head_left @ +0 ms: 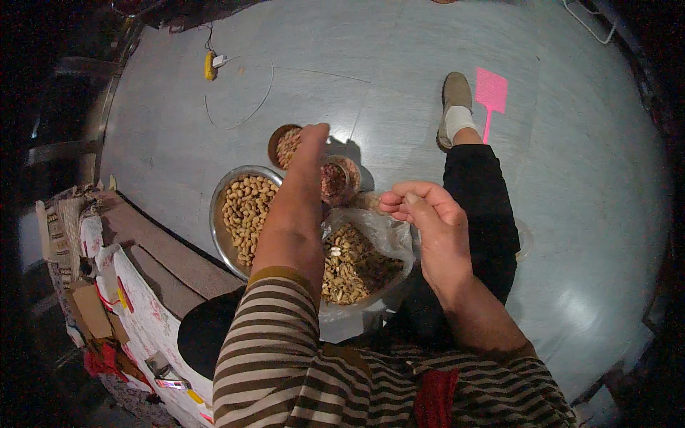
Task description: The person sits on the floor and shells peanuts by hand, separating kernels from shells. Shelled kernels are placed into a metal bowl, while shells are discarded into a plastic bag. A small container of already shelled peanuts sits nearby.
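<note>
Over the gap between a small brown bowl of shelled peanuts (pixel 288 145) and the round containers, my left hand (pixel 316 136) is seen from the side, its fingers largely hidden. My right hand (pixel 431 211) is held above the right edge of a clear plastic bag (pixel 393 230), thumb against curled fingers, with no object showing in it. Peanut shells (pixel 348 267) fill the bag. Unshelled peanuts (pixel 245 214) lie in a metal basin (pixel 217 214) left of my left forearm. Reddish pieces sit in a round container (pixel 333 182), partly behind that arm, beside another container (pixel 350 171).
A pink fly swatter (pixel 491 91) lies on the floor beside my shoe (pixel 456 93). Farther off at the left are a yellow power strip (pixel 209 65) with a white plug and a thin cable. A cushioned seat (pixel 155 251) with cloths and small items is at lower left.
</note>
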`<state>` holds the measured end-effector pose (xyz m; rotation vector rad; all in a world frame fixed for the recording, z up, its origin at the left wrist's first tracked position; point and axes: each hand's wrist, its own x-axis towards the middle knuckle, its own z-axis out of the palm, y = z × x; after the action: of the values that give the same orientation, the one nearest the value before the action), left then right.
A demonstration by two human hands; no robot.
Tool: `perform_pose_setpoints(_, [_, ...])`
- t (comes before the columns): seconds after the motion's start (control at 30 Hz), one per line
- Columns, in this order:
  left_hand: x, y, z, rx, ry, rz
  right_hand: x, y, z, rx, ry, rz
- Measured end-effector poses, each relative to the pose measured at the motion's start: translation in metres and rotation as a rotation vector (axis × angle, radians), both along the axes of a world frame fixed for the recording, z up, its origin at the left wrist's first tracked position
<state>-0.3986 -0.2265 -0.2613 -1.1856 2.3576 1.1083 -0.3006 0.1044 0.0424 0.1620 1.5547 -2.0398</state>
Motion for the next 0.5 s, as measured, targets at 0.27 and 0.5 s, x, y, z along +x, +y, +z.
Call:
perform_pose_setpoints(0.27, [-0.016, 0.12, 0.013, -0.178, 0.004, -0.335, -0.007, 0.002, 0.003, 0.034, -0.03, -0.064])
perform_pose_setpoints(0.5, [0.042, 0.182, 0.008, 0.052, 0.091, -0.812, -0.014, 0.019, -0.002, -0.081, 0.029, -0.172])
